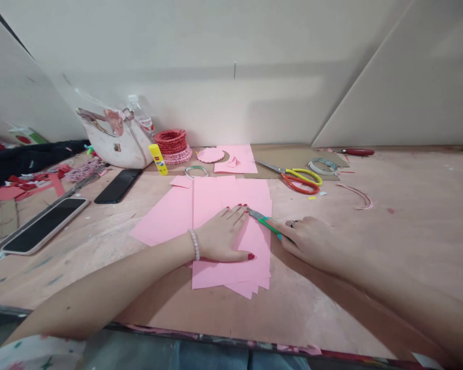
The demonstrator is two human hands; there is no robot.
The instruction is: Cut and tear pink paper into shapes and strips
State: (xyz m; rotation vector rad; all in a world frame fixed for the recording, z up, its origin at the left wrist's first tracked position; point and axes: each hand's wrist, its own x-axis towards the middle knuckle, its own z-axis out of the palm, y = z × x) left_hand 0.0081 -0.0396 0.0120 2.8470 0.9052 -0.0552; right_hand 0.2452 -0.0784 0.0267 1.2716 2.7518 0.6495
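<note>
Head view: our left hand [224, 236] flat, fingers spread, gripping nothing, pressing stacked pink paper sheets [219, 200] at 12 o'clock; our right hand [308, 241] curled shut around green utility knife [268, 224], blade tip by left fingertips. Orange-yellow scissors [299, 177] at 1 o'clock.

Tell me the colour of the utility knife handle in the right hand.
The utility knife has a green handle, shown best in the head view.
</note>
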